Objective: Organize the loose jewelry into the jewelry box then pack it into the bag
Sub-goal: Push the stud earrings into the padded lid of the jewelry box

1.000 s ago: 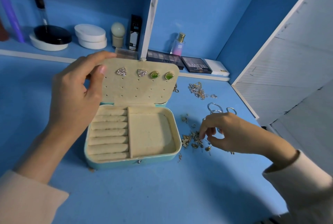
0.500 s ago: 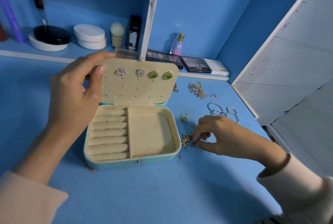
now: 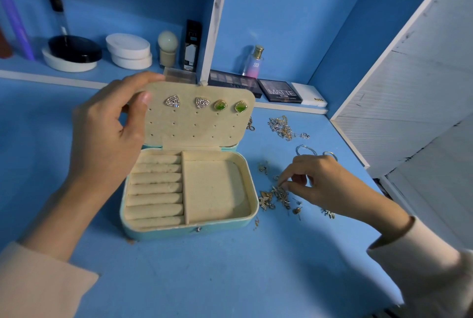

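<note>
Sorting of jewelry (image 3: 276, 197)
The lid (image 3: 199, 128) is gripped open for access by left hand (image 3: 107, 133), jewelry beside box (image 3: 189, 232) pinched by right hand (image 3: 322, 184).

Dim, blue-cast indoor light on a desk, wide-angle view.
Light soft & diffuse, approx. from overhead; faint shadows under the left hand (image 3: 107, 133) and along the front of the jewelry box (image 3: 179, 232) on the table (image 3: 230, 279). Small glint on perfume bottle (image 3: 253, 61) cap. Shelf (image 3: 213, 36) & cabinet (image 3: 409, 102) lines tilt twd. frame edges; corners soft, centre sharp, loose jewelry (image 3: 276, 196) slightly grainy.
</note>
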Tool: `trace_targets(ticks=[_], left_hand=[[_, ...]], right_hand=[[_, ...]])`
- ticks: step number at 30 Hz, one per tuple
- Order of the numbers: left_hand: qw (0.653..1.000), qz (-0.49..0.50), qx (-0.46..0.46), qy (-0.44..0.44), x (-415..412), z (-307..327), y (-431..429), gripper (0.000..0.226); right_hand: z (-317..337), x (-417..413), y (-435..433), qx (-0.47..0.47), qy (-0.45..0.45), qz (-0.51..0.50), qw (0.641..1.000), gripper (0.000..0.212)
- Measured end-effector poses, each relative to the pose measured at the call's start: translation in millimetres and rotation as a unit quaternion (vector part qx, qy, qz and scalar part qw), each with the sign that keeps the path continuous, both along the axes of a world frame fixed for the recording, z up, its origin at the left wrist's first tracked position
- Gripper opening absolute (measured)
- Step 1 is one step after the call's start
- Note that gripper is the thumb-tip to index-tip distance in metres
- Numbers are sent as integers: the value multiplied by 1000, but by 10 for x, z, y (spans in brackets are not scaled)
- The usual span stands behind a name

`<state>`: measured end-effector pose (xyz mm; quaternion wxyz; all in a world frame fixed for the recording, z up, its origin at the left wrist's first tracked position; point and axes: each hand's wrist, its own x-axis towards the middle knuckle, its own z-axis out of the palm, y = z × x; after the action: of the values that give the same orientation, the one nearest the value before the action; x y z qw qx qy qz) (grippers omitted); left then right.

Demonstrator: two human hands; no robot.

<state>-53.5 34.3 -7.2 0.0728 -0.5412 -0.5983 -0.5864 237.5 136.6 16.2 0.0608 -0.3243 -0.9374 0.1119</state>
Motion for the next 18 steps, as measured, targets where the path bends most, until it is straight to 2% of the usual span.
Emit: trace_targets(ticks=[6,13,18], left_hand=[[1000,1,-1,1,-1,1,7,28],[1000,5,-4,4,3,-5,12,27],[1000,6,-4,5,-4,3,4,27]], right_hand=[[-4,-14,0,32,17,-12,999,13],[-25,-96,-51,-14,-11,51,999,18],[-69,-134,-62,-16,-17,51,998,17]])
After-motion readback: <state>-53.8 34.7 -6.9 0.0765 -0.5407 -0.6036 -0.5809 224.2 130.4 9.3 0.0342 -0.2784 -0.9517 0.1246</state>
